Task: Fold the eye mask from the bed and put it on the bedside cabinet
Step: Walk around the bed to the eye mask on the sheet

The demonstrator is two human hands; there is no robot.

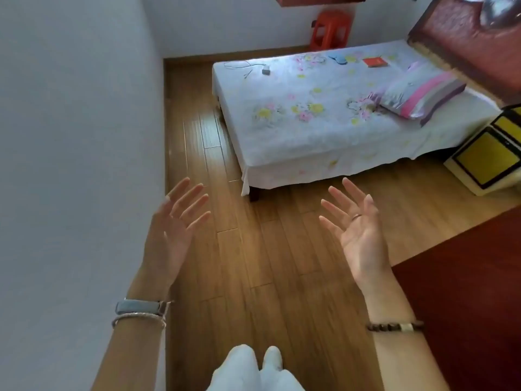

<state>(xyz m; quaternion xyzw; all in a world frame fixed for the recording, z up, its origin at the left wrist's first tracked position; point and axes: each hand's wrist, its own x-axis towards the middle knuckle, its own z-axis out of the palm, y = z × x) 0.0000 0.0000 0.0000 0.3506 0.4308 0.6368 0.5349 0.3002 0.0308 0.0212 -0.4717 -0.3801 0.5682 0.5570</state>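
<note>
A small blue eye mask lies flat on the far side of the bed, which has a white flowered sheet. The bedside cabinet, cream with yellow drawer fronts, stands right of the bed by the headboard. My left hand and my right hand are raised over the wooden floor, well short of the bed, palms up with fingers spread. Neither holds anything.
On the bed lie a red book, a charger with a white cable and a striped pillow. An orange stool stands beyond the bed. A white wall runs along my left, dark red furniture on my right.
</note>
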